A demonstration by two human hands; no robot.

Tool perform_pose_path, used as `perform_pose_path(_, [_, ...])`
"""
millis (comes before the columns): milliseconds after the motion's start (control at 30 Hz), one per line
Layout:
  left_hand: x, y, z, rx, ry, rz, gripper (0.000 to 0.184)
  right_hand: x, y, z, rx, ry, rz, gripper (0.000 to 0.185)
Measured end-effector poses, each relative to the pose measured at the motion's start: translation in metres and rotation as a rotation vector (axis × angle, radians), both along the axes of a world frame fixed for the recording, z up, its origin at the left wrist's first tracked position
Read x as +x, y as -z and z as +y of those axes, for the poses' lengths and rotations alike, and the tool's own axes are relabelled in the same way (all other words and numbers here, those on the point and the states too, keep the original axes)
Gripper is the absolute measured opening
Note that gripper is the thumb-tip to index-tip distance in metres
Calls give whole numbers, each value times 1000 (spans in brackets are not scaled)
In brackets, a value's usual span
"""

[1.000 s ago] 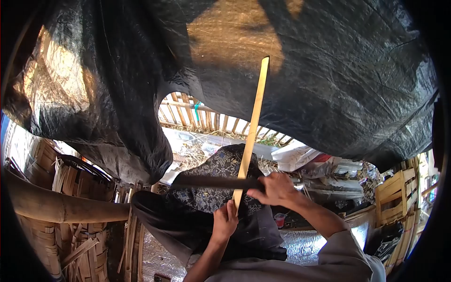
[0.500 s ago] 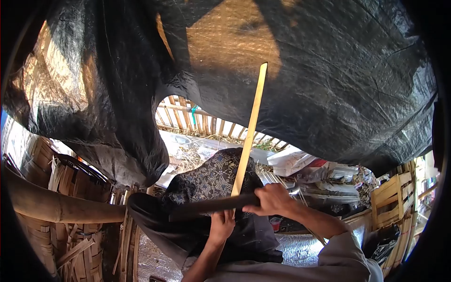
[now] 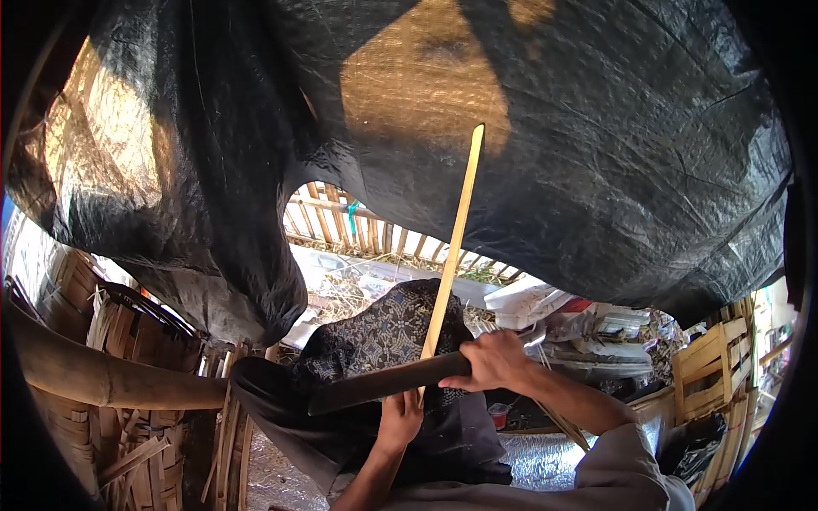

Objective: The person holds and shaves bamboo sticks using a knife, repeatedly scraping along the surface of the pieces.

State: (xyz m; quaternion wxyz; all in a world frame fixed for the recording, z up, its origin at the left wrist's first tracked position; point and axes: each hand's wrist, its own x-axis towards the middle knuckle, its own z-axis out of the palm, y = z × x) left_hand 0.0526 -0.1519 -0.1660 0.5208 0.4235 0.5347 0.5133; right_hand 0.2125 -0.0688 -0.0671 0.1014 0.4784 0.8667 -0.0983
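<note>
A long, pale bamboo strip (image 3: 460,217) rises from my lap toward the black sheeting. My left hand (image 3: 400,419) is closed around its lower end, with part of the fingers hidden under the blade. In my right hand (image 3: 497,361) is the handle end of a wide dark blade (image 3: 375,385), which points left and slightly down. The blade lies across the strip's lower part, just above my left hand. Beneath them a patterned dark cloth (image 3: 375,332) covers my knee.
Black plastic sheeting (image 3: 596,170) hangs across the front. A thick bamboo pole (image 3: 128,379) and woven baskets (image 3: 158,332) are at the left. A slatted wooden crate (image 3: 711,362) stands at the right, and a small red cup (image 3: 498,415) sits near my right forearm.
The blade has moved down along the strip toward my left hand and now tilts lower at its left end. The strip's upper tip sits lower in view.
</note>
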Motion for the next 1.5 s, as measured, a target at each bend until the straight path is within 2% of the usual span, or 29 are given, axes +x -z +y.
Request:
perform_pose_path(33, [2,2,0,222,-104,115,45,4,-1,4,98,-51,13,70])
perform_pose_path(67, [-5,2,-6,86,15,193,42,8,-2,9,194,-100,27,75])
perform_pose_path(100, [-5,1,-9,82,21,197,42,11,-1,19,111,-33,-22,76])
perform_pose_path(167, [-5,0,-8,51,-11,287,46,34,29,45,243,139,173,73])
perform_pose_path(233, [-3,3,-7,97,-38,359,46,34,12,62,133,389,349,67])
perform_pose_path(267, [-2,2,-7,105,-39,364,45,36,13,65,113,402,328,63])
perform_pose_path(300, [-2,2,-6,112,-41,371,45,32,8,62,117,390,325,63])
perform_pose_path(367, [-1,-4,-5,71,-41,326,44,20,2,43,-47,385,346,62])
perform_pose_path(433, [-1,-3,-7,19,-25,287,44,15,16,20,-114,193,301,69])
perform_pose_path(500, [-1,-3,-5,131,-27,283,42,2,5,4,36,-41,-10,64])
perform_pose_path(533, [0,-7,0,317,-97,342,40,2,-1,5,80,-38,-17,70])
perform_pose_path(567, [-1,-11,-3,307,-92,340,40,9,0,12,170,-74,-4,83])
perform_pose_path(633, [-5,-18,-8,52,-6,373,40,30,20,40,280,32,141,81])
perform_pose_path(700, [-4,-13,-8,104,-20,374,40,42,28,71,153,414,388,75])
perform_pose_path(733, [-4,-11,-8,102,-22,376,41,44,23,81,135,474,447,73])
perform_pose_path(767, [-4,-9,-7,100,-27,380,42,45,20,78,144,466,447,73])
perform_pose_path(833, [-4,-3,-4,115,-30,359,43,25,-5,50,-141,468,390,75])
perform_pose_path(867, [-3,-1,-5,119,-17,343,44,26,15,38,-33,312,360,77])
perform_pose_path(900, [-2,-1,-5,117,-17,342,44,20,13,26,23,154,115,78])
perform_pose_path(967, [-2,-6,-8,-19,56,309,38,-1,4,2,16,-19,12,73])
perform_pose_path(1000, [-5,-10,-10,-26,61,315,38,-2,0,0,8,-15,18,73])
perform_pose_path(1067, [-15,-17,-15,-226,218,-201,37,-3,-7,0,134,-53,17,82])
perform_pose_path(1100, [-27,-17,-12,-255,411,-387,44,1,-1,0,177,-39,65,81])
perform_pose_path(1167, [-39,-27,-16,-436,520,-685,52,6,14,1,163,-3,145,73])
perform_pose_path(1200, [-43,-18,-18,-439,523,-682,52,8,20,1,163,1,147,73])
perform_pose_path(1267, [-46,7,-25,-550,630,-1077,56,12,30,-2,189,88,309,61])
perform_pose_path(1367, [-37,-6,-30,-467,508,-875,54,13,30,-4,220,39,264,60])
perform_pose_path(1433, [-34,-12,-28,-449,469,-832,51,4,16,-10,174,41,232,63])
perform_pose_path(1500, [-29,-16,-24,-465,336,-727,44,-3,7,-16,85,6,95,68])
